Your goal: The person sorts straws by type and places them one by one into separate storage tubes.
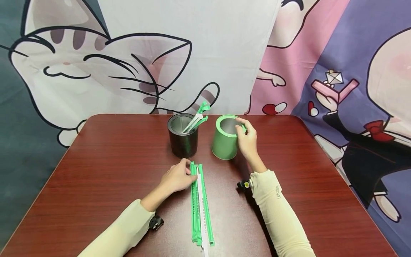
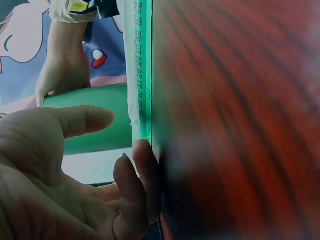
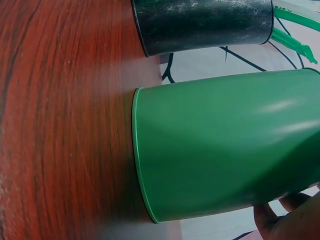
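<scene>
Several wrapped straws (image 1: 201, 207) in green and white paper lie lengthwise on the table. At their far end is my left hand (image 1: 178, 176), thumb reaching over the straws, fingers at their left side. In the left wrist view the thumb stands apart from the straws (image 2: 145, 75), and a fingertip touches their edge. My right hand (image 1: 248, 141) grips the right side of a green can (image 1: 224, 144) at its rim. The can stands upright, and its opening shows no straws. In the right wrist view, fingertips (image 3: 265, 217) rest against the wall of the can (image 3: 225, 145).
A black can (image 1: 183, 142) stands to the left of the green one, with several wrapped straws (image 1: 196, 121) leaning out of it. Behind the reddish-brown table (image 1: 122, 153) hangs a cartoon-printed cloth (image 1: 234, 53). Dark cameras are worn at both wrists.
</scene>
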`<state>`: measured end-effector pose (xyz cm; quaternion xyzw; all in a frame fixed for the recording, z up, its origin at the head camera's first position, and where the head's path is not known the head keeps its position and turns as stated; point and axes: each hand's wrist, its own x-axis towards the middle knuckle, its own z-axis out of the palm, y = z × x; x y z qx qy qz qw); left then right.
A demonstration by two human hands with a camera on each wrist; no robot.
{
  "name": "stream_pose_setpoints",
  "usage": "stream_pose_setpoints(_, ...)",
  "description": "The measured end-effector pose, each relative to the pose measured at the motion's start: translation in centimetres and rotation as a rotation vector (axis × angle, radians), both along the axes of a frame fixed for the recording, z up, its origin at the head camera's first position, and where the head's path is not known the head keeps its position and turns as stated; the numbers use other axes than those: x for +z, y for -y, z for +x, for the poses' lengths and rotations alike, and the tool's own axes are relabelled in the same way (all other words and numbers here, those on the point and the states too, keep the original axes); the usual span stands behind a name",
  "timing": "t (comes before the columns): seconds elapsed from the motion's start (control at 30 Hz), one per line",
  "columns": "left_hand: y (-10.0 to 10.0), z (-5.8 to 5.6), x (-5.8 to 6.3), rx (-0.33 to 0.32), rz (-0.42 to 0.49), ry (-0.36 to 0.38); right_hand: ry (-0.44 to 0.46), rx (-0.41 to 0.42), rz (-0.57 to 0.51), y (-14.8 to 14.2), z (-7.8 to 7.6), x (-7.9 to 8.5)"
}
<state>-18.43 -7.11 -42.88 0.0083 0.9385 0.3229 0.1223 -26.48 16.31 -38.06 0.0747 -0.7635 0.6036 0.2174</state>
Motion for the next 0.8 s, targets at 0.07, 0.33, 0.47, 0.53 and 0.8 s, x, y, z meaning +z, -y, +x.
stream_pose_setpoints(0.07, -0.13, -0.20, -0.12, -0.011, -0.038, 0.001, 0.001, -0.001, 0.001, -0.05, 0.01, 0.04)
stream_pose_setpoints(0.33, -0.51, -0.24, 0.03, -0.036, -0.149, 0.020, -0.001, -0.005, 0.010, 0.03, 0.20, 0.30)
stream_pose_setpoints(0.47, -0.65, -0.07, 0.28, -0.031, -0.178, -0.013, -0.012, -0.002, 0.008, 0.11, 0.16, 0.38)
stream_pose_setpoints(0.53, -0.71, 0.00, 0.34, -0.029, -0.189, -0.033, -0.007, 0.000, 0.003, 0.11, 0.15, 0.34)
stream_pose_setpoints(0.8, -0.57, -0.01, 0.29, -0.019, -0.171, -0.049, 0.007, 0.000, -0.004, 0.06, 0.14, 0.09)
